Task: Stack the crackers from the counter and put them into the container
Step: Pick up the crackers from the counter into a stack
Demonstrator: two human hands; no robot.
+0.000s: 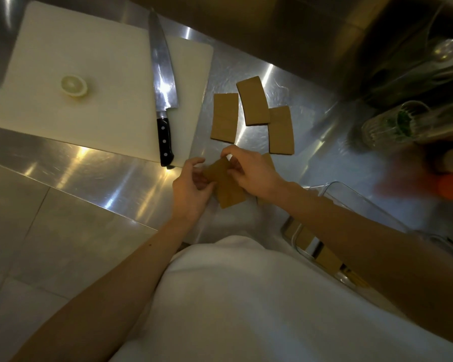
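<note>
Working near the desk edge: clear container (351,197) at the person's right, partly hidden under the right forearm, with some crackers already inside (327,258). Left hand (191,186) and right hand (251,173) both pinch a small cracker stack (226,186) between them, squaring it just above the steel desk (102,163); another cracker shows beyond the right hand. Further out, three loose crackers (255,101) lie flat, two overlapping. Beyond, to the left: cutting board (89,121) with knife (164,105) and lemon half (73,85). Risks, judged: uneven pinch could snap or fan the brittle stack; right forearm could knock the container while reaching.
</note>
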